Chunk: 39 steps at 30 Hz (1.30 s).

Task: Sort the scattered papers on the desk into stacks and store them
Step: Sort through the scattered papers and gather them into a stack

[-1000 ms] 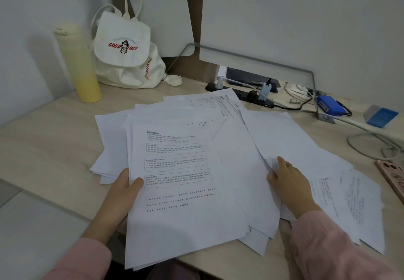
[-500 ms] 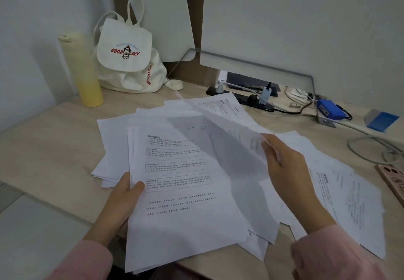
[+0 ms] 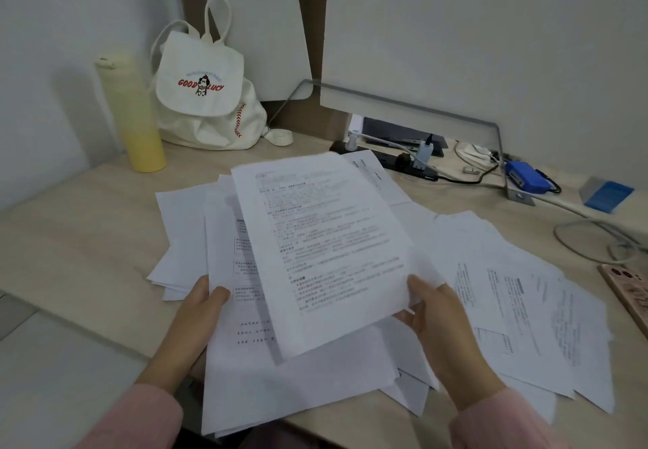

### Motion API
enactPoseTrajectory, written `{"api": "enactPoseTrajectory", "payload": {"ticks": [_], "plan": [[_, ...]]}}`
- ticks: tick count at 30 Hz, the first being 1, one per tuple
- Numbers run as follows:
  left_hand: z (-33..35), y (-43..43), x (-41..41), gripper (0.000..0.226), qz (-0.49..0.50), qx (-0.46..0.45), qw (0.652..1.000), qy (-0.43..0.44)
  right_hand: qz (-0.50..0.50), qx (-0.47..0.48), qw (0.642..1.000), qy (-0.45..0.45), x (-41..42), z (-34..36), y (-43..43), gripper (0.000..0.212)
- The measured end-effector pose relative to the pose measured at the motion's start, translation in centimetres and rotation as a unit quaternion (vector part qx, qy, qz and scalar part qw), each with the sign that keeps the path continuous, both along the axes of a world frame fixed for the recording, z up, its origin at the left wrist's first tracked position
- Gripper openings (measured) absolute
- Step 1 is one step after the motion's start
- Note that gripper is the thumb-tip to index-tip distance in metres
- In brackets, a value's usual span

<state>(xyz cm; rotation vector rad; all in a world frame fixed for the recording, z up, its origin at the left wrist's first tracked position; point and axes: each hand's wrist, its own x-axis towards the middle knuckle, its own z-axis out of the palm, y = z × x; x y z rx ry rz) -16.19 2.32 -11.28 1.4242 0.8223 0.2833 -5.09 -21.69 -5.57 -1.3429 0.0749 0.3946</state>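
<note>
Pale bench (image 3: 87, 238) strewn with loose papers (image 3: 526, 308); none stored, sorting barely begun. Grip of right hand (image 3: 441, 326) pinches one sheet (image 3: 326, 238); grip of left hand (image 3: 196, 315) holds the gathered pile (image 3: 298, 389).

My left hand (image 3: 196, 311) low at the left, thumb laid on top of the stack (image 3: 280, 378), fingers hidden beneath it, my right hand (image 3: 441, 322) a little higher, thumb and fingers pinching the lower right corner of the top sheet (image 3: 326, 238), both wrists in pink sleeves (image 3: 491, 424)
</note>
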Motion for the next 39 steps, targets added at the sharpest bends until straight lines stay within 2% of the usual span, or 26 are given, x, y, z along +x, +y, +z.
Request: {"api": "enactPoseTrajectory", "payload": {"ticks": [3,4,7,9,11,13,17,20,23,25,27,29,31,33,35,37,39], "plan": [[0.2,-0.1,0.4,0.039,0.019,-0.071,0.997,-0.032,0.041,-0.058,0.997,0.018,-1.3,-1.4,0.4,0.029],[0.3,-0.1,0.5,0.042,0.026,-0.077,0.996,-0.040,0.069,-0.080,0.994,0.026,-1.8,-1.6,0.6,0.027],[0.0,-0.1,0.5,0.043,0.011,-0.010,1.000,-0.013,0.180,-0.133,0.973,0.051,-3.1,-1.7,0.7,0.027],[-0.2,-0.1,0.3,0.036,-0.006,0.016,1.000,-0.011,0.257,-0.165,0.951,0.053,-3.8,-1.6,0.6,0.027],[-0.5,-0.1,0.1,0.029,-0.011,0.034,0.999,-0.008,0.285,-0.184,0.939,0.044,-3.9,-1.4,0.2,0.023],[-0.6,-0.1,0.1,0.025,-0.012,0.049,0.999,-0.006,0.244,-0.213,0.946,0.008,-3.2,-1.2,-0.4,0.026],[-0.8,0.0,0.3,0.022,-0.011,0.056,0.998,-0.011,0.032,-0.265,0.961,-0.076,-0.6,-1.0,-2.7,0.035],[-0.8,0.0,0.3,0.023,-0.010,0.056,0.998,-0.010,-0.060,-0.213,0.975,-0.036,1.0,-1.1,-4.5,0.043],[-0.8,0.0,0.3,0.024,-0.013,0.060,0.998,-0.007,-0.081,-0.080,0.991,0.070,2.6,-1.4,-5.5,0.026],[-0.8,-0.1,0.3,0.024,-0.012,0.062,0.998,-0.008,-0.074,-0.049,0.991,0.100,3.2,-1.6,-5.5,0.006],[-0.7,-0.2,0.3,0.022,-0.009,0.060,0.998,-0.011,-0.019,-0.081,0.992,0.100,3.3,-1.9,-5.2,0.011],[-0.6,-0.2,0.2,0.022,-0.010,0.056,0.998,-0.013,0.065,-0.185,0.979,0.054,2.8,-1.6,-4.3,0.012],[-0.6,-0.2,0.2,0.023,-0.012,0.055,0.998,-0.015,0.062,-0.284,0.956,-0.035,2.7,-1.1,-3.5,0.015],[-0.6,-0.2,0.1,0.023,-0.012,0.054,0.998,-0.015,-0.016,-0.385,0.908,-0.166,3.0,0.3,-3.2,0.015],[-0.7,-0.2,0.1,0.023,-0.012,0.056,0.998,-0.012,-0.072,-0.471,0.818,-0.322,2.9,2.2,-2.9,0.020],[-0.7,-0.2,0.1,0.025,-0.016,0.062,0.998,-0.007,-0.086,-0.531,0.705,-0.463,1.8,4.2,-2.2,0.033],[-0.7,-0.1,0.0,0.029,-0.019,0.066,0.998,-0.005,-0.027,-0.554,0.648,-0.522,0.5,4.7,-1.2,0.049]]}}
